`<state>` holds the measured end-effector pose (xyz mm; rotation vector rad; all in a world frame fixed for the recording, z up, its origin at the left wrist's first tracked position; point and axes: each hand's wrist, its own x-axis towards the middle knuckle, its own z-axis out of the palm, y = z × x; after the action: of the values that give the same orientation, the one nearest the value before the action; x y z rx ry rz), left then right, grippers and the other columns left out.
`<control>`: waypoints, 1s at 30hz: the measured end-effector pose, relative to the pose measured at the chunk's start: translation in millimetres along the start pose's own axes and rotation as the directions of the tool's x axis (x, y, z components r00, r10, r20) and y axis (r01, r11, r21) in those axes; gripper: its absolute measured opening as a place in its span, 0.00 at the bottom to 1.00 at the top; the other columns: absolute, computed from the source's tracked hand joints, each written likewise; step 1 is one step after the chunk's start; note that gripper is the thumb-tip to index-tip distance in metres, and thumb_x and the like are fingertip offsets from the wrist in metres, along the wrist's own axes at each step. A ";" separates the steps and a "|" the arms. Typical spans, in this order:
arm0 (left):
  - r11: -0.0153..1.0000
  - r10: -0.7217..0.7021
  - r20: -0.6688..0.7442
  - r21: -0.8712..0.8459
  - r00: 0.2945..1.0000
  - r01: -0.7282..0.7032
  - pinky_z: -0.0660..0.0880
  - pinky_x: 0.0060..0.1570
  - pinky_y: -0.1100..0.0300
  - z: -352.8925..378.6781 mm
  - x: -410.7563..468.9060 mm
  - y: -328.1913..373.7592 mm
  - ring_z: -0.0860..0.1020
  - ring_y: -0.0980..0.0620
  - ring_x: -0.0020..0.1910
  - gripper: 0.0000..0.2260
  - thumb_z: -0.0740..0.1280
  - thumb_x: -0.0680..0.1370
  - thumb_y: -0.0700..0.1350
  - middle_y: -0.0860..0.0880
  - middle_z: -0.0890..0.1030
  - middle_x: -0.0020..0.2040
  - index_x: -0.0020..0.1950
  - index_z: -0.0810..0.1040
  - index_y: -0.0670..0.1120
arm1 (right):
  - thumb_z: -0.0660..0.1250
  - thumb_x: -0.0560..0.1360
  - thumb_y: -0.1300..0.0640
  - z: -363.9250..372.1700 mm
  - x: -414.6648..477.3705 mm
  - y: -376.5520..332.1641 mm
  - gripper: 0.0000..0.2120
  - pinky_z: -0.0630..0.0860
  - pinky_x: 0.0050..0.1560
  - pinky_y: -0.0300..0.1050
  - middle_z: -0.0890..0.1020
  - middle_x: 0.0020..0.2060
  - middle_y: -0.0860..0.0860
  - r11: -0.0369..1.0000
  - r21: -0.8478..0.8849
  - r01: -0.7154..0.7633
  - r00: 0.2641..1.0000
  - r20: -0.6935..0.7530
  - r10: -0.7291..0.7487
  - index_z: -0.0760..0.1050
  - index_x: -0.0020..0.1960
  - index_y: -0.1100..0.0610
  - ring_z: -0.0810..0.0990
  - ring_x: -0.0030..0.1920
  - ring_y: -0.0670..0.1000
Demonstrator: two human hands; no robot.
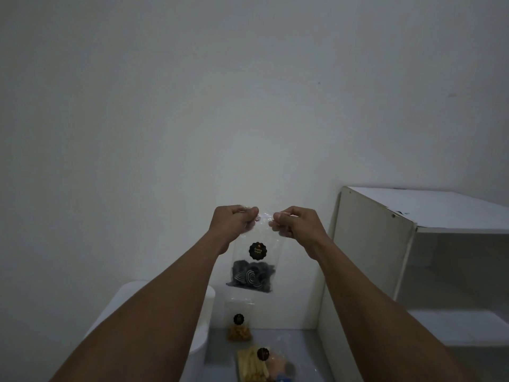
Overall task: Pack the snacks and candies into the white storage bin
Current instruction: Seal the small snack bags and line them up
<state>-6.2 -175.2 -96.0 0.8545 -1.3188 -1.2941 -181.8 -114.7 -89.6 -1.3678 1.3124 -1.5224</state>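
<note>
A clear snack bag with dark swirl-patterned cookies and a black round label hangs upright in mid-air in front of the wall. My left hand pinches its top left corner and my right hand pinches its top right corner. Below, the white storage bin stands at the left, largely hidden by my left forearm. A clear bag of golden snacks stands upright on the grey surface beside it. A bag of pale stick snacks lies flat nearer to me.
A white shelf unit rises at the right, its side panel close to the snacks. A plain white wall fills the background. Another small packet lies next to the stick snacks at the bottom edge.
</note>
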 end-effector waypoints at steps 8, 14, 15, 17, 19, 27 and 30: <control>0.994 0.056 -0.042 0.094 0.998 -0.052 0.76 0.44 0.61 -4.1 2.9 -3.5 0.80 0.53 0.38 0.08 0.72 0.76 0.46 0.47 0.86 0.39 0.45 0.84 0.41 | 0.72 0.75 0.59 0.1 0.6 1.6 0.06 0.79 0.43 0.44 0.87 0.42 0.57 0.994 -0.096 0.043 0.999 0.010 -0.042 0.79 0.41 0.59 0.85 0.41 0.51; 0.965 0.108 -0.085 0.247 0.990 -0.084 0.74 0.50 0.58 -1.0 7.4 -5.3 0.78 0.55 0.43 0.10 0.71 0.76 0.51 0.52 0.86 0.43 0.42 0.85 0.46 | 0.71 0.75 0.60 4.6 4.2 -3.2 0.07 0.80 0.40 0.42 0.85 0.38 0.55 0.975 -0.198 0.104 0.992 -0.044 -0.115 0.80 0.40 0.63 0.82 0.39 0.50; 0.957 0.122 -0.107 0.276 0.987 -0.089 0.74 0.50 0.58 1.1 7.3 -4.4 0.79 0.55 0.45 0.10 0.71 0.76 0.52 0.53 0.86 0.44 0.42 0.85 0.47 | 0.72 0.75 0.60 5.1 4.5 -4.2 0.07 0.81 0.41 0.42 0.86 0.38 0.55 0.972 -0.201 0.117 0.990 -0.059 -0.131 0.81 0.42 0.65 0.83 0.38 0.50; 0.933 0.147 -0.185 0.353 0.972 -0.074 0.74 0.47 0.59 5.6 7.0 -1.0 0.80 0.53 0.48 0.10 0.72 0.75 0.53 0.53 0.85 0.46 0.44 0.84 0.47 | 0.72 0.75 0.59 6.2 5.6 -2.9 0.09 0.82 0.42 0.44 0.86 0.39 0.56 0.975 -0.193 0.110 0.989 -0.074 -0.127 0.81 0.44 0.67 0.83 0.39 0.50; 0.913 0.142 -0.291 0.409 0.946 -0.012 0.73 0.47 0.59 9.7 5.7 3.2 0.78 0.51 0.49 0.14 0.74 0.72 0.56 0.52 0.81 0.48 0.49 0.81 0.46 | 0.71 0.76 0.59 7.0 6.6 1.5 0.09 0.83 0.43 0.45 0.86 0.41 0.56 0.978 -0.183 0.103 0.988 -0.093 -0.121 0.80 0.44 0.66 0.84 0.41 0.51; 0.959 -0.267 -0.137 0.061 0.954 0.277 0.82 0.34 0.58 27.9 1.4 8.9 0.81 0.50 0.35 0.15 0.74 0.74 0.47 0.41 0.83 0.43 0.50 0.80 0.36 | 0.71 0.74 0.58 15.4 3.0 23.5 0.06 0.84 0.44 0.51 0.85 0.37 0.51 0.944 -0.310 0.114 0.966 -0.186 -0.178 0.79 0.42 0.60 0.85 0.40 0.50; 0.953 -0.302 -0.105 -0.026 0.948 0.301 0.83 0.35 0.57 28.8 2.3 9.4 0.81 0.50 0.31 0.06 0.69 0.76 0.37 0.40 0.82 0.40 0.49 0.79 0.35 | 0.73 0.74 0.57 11.3 1.9 28.0 0.06 0.83 0.45 0.52 0.85 0.36 0.50 0.939 -0.326 0.114 0.967 -0.182 -0.180 0.79 0.40 0.58 0.85 0.39 0.51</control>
<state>-32.8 -169.6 -82.5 1.1366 -1.1251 -1.4661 -174.7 -126.0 -116.8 -1.5653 1.6724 -1.6463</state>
